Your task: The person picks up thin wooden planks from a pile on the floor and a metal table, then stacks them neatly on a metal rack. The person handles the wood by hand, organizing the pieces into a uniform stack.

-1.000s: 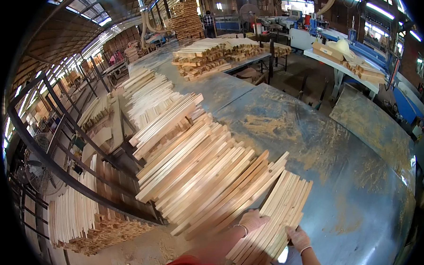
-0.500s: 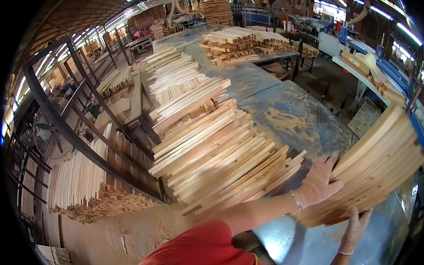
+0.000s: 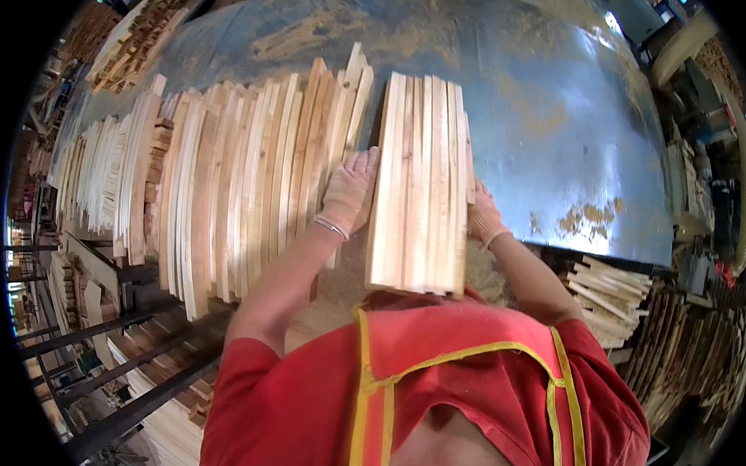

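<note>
A bundle of pale wooden strips (image 3: 421,185) is clasped between my two gloved hands, its strips running away from my body. My left hand (image 3: 350,192) presses on the bundle's left side, with its fingers along the edge. On the opposite side, my right hand (image 3: 484,214) grips the bundle; its fingers are partly hidden behind the wood. The near end of the bundle reaches close to my chest. Just left of my left hand, a long row of similar wooden strips (image 3: 251,161) lies side by side on the metal table (image 3: 552,132).
Sawdust (image 3: 590,217) is scattered over the tabletop. More stacked wood (image 3: 140,40) lies at the far left. A dark metal rack (image 3: 145,402) stands at the lower left. To the right are a loose wood pile (image 3: 607,297) and a pale hose (image 3: 743,182).
My view has turned to the right and down. The bundle, tilted at the right before, is now in front of me beside the row, with both hands still on it.
</note>
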### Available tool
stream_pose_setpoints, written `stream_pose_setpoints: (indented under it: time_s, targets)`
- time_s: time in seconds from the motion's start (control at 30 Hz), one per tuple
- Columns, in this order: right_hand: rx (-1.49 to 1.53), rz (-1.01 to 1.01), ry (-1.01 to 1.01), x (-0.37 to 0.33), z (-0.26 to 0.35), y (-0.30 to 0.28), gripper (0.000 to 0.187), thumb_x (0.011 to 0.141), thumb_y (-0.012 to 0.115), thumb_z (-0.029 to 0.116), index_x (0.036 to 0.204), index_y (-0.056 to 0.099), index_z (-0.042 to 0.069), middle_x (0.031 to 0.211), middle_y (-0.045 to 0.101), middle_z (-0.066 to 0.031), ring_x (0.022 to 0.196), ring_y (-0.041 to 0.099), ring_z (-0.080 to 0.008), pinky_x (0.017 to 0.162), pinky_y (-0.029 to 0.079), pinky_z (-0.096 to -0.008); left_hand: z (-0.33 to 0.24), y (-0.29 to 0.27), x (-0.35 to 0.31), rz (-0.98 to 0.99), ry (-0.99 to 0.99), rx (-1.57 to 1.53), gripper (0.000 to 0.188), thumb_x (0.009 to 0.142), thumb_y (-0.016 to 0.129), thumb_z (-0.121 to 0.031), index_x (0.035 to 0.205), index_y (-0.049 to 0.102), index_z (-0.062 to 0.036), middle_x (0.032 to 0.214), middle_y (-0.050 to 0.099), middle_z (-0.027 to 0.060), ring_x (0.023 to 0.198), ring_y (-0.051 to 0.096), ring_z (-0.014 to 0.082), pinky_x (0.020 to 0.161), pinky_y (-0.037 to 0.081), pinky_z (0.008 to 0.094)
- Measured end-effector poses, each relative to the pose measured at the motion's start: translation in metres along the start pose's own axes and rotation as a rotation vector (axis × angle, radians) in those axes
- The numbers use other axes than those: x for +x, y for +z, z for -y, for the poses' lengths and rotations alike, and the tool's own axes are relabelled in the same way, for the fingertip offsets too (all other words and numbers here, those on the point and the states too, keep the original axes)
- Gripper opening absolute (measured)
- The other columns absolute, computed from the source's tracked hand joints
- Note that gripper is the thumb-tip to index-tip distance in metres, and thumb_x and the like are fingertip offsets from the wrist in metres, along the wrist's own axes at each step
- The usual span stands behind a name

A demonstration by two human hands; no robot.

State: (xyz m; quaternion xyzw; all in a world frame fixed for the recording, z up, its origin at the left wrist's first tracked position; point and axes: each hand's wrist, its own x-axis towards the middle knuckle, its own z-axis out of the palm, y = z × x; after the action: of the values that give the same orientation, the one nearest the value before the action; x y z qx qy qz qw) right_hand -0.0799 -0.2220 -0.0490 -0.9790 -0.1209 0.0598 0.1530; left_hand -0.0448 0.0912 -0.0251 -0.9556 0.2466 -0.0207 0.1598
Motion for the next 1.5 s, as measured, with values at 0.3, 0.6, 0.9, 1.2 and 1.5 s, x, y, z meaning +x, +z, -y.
stream_pose_setpoints:
  time_s: [0.3, 0.6, 0.9, 1.2, 1.5]
  targets:
    - [0.551, 0.045, 0.269, 0.029, -0.018, 0.021, 0.056, 0.090, 0.061, 0.013, 0.145, 0.056, 0.004, 0.126, 0.069, -0.0132, 0.128, 0.062, -0.0307, 0.108, 0.048, -0.0427, 0.001, -0.028, -0.060, 0.116, -0.075, -0.321, 0.042, 0.088, 0.063, -0.009, 0.130, 0.060, -0.0013, 0.123, 0.058, 0.0104, 0.126, 0.053, 0.0277, 0.109, 0.044, 0.0424]
    - [1.349, 0.266, 0.440, 0.036, 0.063, -0.017, 0.076, 0.089, 0.074, 0.008, 0.157, 0.044, -0.004, 0.132, 0.068, -0.0113, 0.110, 0.066, -0.0178, 0.095, 0.054, -0.0309, -0.058, -0.069, -0.114, 0.057, -0.117, -0.783, 0.055, 0.083, 0.070, -0.019, 0.134, 0.062, -0.0008, 0.134, 0.060, 0.0169, 0.130, 0.053, 0.0375, 0.113, 0.043, 0.0487]
    - [1.455, 0.082, 0.575, -0.070, -0.017, -0.029, 0.074, 0.096, 0.068, 0.020, 0.161, 0.040, -0.001, 0.154, 0.056, -0.0187, 0.138, 0.056, -0.0238, 0.108, 0.048, -0.0319, -0.102, -0.032, -0.161, 0.671, -0.266, -1.127, 0.026, 0.093, 0.066, -0.033, 0.097, 0.073, -0.0080, 0.092, 0.069, 0.0102, 0.087, 0.064, 0.0299, 0.080, 0.050, 0.0452]
    - [1.331, 0.432, 0.518, -0.114, -0.046, 0.004, 0.071, 0.099, 0.069, 0.017, 0.162, 0.040, 0.001, 0.155, 0.056, -0.0163, 0.135, 0.057, -0.0220, 0.109, 0.047, -0.0334, -0.212, -0.004, -0.194, 0.511, -1.504, -2.781, 0.047, 0.100, 0.069, -0.052, 0.117, 0.062, -0.0080, 0.102, 0.067, 0.0102, 0.090, 0.066, 0.0253, 0.085, 0.057, 0.0441]
    - [1.348, 0.456, 0.299, -0.071, -0.025, -0.028, 0.072, 0.099, 0.062, 0.010, 0.162, 0.032, -0.006, 0.162, 0.045, -0.0222, 0.151, 0.044, -0.0294, 0.117, 0.044, -0.0373, -0.210, -0.083, -0.171, -0.105, -1.876, -2.403, 0.033, 0.099, 0.075, -0.041, 0.097, 0.061, -0.0115, 0.087, 0.059, 0.0045, 0.088, 0.060, 0.0189, 0.077, 0.055, 0.0367]
